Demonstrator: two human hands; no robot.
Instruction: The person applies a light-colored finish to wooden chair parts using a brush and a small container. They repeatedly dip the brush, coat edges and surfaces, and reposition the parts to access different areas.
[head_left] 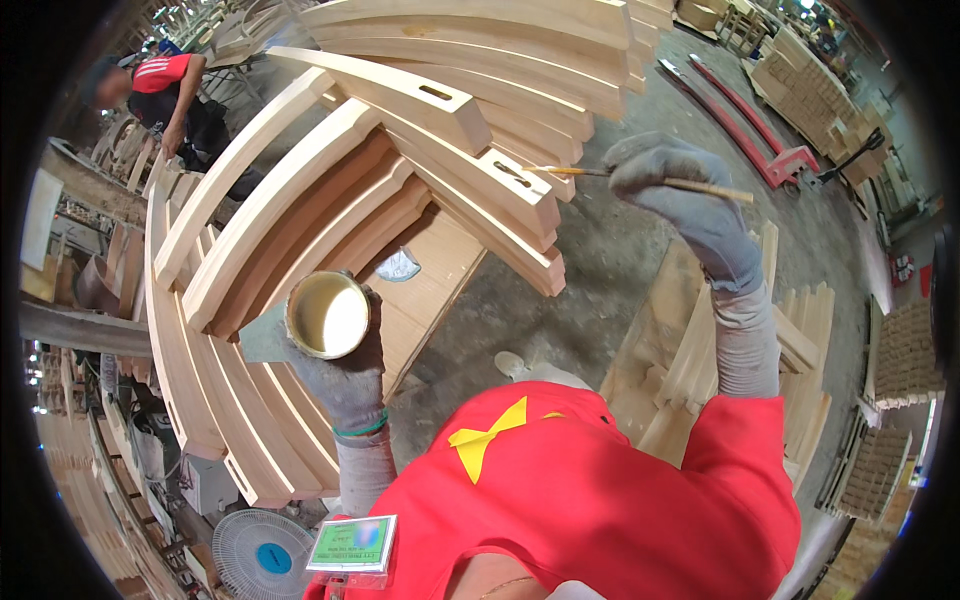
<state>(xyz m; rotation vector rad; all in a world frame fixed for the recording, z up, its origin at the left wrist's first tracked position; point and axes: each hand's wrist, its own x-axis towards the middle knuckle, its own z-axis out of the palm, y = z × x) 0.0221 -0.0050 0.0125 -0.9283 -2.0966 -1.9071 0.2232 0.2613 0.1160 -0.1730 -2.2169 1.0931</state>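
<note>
Overhead, left hand [345, 375], gloved, grips small tin [328, 315] of pale glue below stacked curved wooden parts [300, 190]; right hand [665, 175] pinches thin brush [640, 180], tip near slot [513, 175] in one end. Judgement: steady tip, coat slot walls evenly, keep tin level

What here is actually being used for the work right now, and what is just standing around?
In use:
- left hand holding a small pot of pale glue
- right hand holding a thin brush
- slotted curved wooden pieces at the brush tip

Standing around:
- red pallet jack
- floor fan
- stacked wooden parts
- another person bent over other work
</note>
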